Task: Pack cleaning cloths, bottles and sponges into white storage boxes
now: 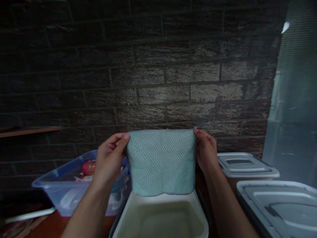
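A pale teal dishcloth (162, 162) with a knobbly weave and a dark-speckled edge hangs spread out in front of me. My left hand (110, 153) pinches its upper left corner between thumb and fingers. At the upper right corner, my right hand (206, 147) grips it the same way, and a short speckled loop (203, 124) sticks out above that hand. Below the cloth's lower edge is a white rectangular tub (203, 220) with dark sides. Its inside is dim, and I cannot tell whether it holds liquid.
On the left, a clear bluish plastic bin (47, 183) contains a red item (89, 167) and other things. Two lidded containers (247, 165) with pale lids stand on the right. A dark brick wall (158, 76) rises behind, and a wooden shelf (29, 131) juts in at left.
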{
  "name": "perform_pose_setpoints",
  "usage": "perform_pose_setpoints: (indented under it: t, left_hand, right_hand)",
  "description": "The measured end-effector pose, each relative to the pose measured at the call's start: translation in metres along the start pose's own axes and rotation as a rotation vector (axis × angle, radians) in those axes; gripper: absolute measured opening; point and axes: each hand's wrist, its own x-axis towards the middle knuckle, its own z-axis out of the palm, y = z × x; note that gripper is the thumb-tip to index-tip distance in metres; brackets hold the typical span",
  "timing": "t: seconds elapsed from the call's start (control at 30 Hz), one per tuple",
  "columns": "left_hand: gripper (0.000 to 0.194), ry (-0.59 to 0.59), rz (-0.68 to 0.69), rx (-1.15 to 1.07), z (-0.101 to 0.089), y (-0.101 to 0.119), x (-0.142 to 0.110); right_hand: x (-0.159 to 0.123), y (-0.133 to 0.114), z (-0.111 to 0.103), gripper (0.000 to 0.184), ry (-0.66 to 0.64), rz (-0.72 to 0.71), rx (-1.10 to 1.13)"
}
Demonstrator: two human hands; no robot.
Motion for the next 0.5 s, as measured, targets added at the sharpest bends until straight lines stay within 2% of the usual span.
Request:
perform_pose_setpoints:
  t: [0.17,0.37,0.5]
  left_hand:
    - [0.02,0.041,0.029,0.023,-0.0023,-0.002,0.0026]
    - [0.02,0.091,0.095,0.127,-0.003,-0.0032,0.0022]
    - [0.017,-0.006,0.019,0.043,-0.0004,0.0048,-0.0013]
  right_hand:
    - [0.001,-0.001,0.003,0.012,0.001,-0.015,0.018]
    - [0.001,0.0004,0.0024,0.021,-0.013,-0.005,0.017]
    - [0.0031,0.0011,-0.0047,0.027,0.019,-0.056,-0.064]
